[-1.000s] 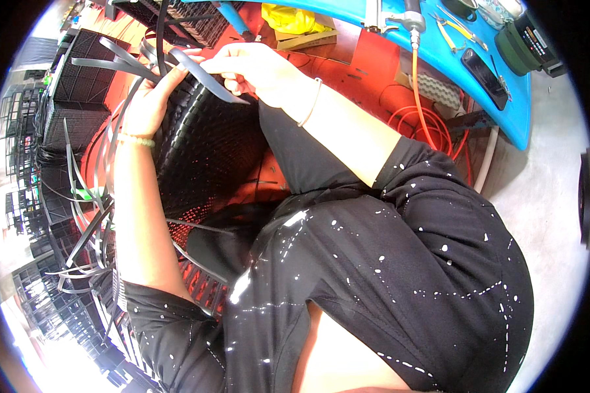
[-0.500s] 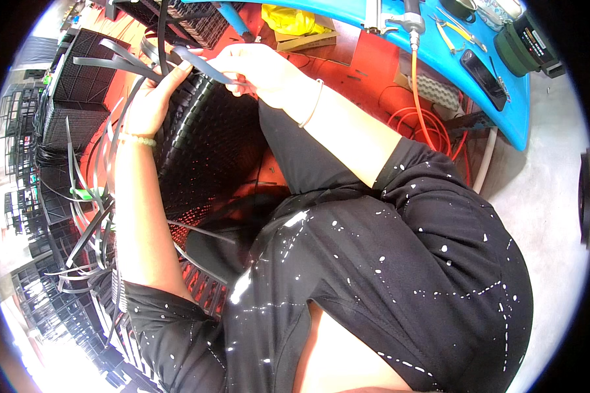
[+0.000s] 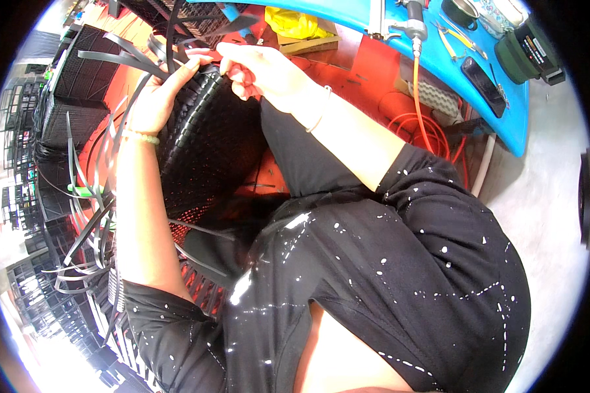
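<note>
A black woven basket-like piece (image 3: pixel 200 134) stands tilted before me, its thick plaited edge running up to my hands. My left hand (image 3: pixel 156 101) is closed at the top of that edge, pinching flat black strips (image 3: pixel 121 59) that fan out to the left. Close to its fingertips, my right hand (image 3: pixel 262 73) has its fingers curled in a pinch. Whether a strip end sits between them is hidden. Just above, a loose dark strip (image 3: pixel 233 27) looks smeared by motion.
More loose strips (image 3: pixel 98 229) hang at my left, beside stacked black woven pieces (image 3: pixel 78 124). At the upper right a blue table (image 3: pixel 514 121) holds pliers (image 3: pixel 462 40), a phone (image 3: pixel 484 85) and a mug (image 3: pixel 462 12). An orange hose (image 3: pixel 418 98) hangs from it over the red floor.
The strip my right hand held near the edge has swung up and away above the hands. My right fingers have curled in more. My left hand stays almost in place.
</note>
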`<state>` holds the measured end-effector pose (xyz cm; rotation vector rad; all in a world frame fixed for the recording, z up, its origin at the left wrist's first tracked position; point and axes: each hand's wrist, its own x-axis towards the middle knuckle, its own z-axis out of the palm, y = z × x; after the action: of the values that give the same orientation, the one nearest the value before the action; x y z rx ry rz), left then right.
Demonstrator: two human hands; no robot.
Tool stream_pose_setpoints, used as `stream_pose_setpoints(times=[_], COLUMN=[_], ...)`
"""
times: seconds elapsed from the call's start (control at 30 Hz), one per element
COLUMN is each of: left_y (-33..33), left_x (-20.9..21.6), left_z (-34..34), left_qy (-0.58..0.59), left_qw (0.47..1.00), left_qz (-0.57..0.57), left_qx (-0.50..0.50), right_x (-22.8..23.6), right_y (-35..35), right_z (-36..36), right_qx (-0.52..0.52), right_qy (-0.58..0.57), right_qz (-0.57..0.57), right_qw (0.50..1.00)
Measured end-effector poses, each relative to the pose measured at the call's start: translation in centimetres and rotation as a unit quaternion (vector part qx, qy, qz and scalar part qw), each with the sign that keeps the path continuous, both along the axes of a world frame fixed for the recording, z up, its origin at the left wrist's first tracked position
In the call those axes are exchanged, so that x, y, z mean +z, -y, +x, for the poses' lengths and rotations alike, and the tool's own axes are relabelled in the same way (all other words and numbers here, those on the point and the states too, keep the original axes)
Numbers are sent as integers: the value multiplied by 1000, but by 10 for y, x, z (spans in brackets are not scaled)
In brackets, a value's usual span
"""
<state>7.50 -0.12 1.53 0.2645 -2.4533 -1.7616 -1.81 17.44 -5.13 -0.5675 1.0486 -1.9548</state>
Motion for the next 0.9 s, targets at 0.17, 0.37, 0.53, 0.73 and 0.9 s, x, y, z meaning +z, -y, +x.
stream_pose_setpoints(times=[0.17,0.37,0.53,0.73,0.9], left_y=[-3,1,7,-1,19], left_x=[1,-4,-6,-5,-14], left_z=[2,-1,1,1,10], left_qy=[21,-43,-31,7,8], left_qw=[999,998,998,999,1000], left_qz=[15,-37,-23,-20,-21], left_qx=[26,-17,-45,24,18], right_x=[2,-6,-14,-3,-8], right_y=[-1,4,7,-30,-66], right_z=[3,9,12,5,-27], right_qx=[-40,-191,-215,-137,-112], right_qy=[-82,-346,-296,-255,-328], right_qz=[9,47,-18,-2,40], right_qw=[996,917,931,957,937])
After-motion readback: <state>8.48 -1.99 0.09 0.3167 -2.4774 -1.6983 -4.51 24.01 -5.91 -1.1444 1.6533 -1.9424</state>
